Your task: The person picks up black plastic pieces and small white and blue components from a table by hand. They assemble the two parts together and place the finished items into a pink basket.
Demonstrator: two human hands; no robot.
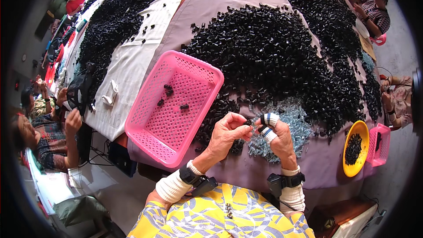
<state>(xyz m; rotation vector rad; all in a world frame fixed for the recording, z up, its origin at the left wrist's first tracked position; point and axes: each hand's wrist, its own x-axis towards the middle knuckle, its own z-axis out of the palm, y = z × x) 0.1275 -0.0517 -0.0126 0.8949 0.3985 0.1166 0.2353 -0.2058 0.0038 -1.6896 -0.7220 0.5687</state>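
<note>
My left hand (pixel 224 135) and my right hand (pixel 280 140) meet above the near edge of the table, fingers pinched together. Between the fingertips of my left hand is a small dark piece, too tiny to make out fully. White and dark striped finger covers wrap fingers of my right hand, and what that hand pinches is hidden. Right under my hands lies a heap of small shiny spring-like metal pieces (pixel 288 121). Behind it spreads a large pile of small black plastic parts (pixel 264 46). Beside my left hand sits a pink perforated basket (pixel 152 139) with several black clusters (pixel 168 90) inside.
At the right edge stand a yellow bowl (pixel 362 134) of black parts and a small pink basket (pixel 381 152). A crumpled white item (pixel 110 93) lies on the pale cloth (pixel 136 61) at left. More black heaps cover the far table. Several people sit around it.
</note>
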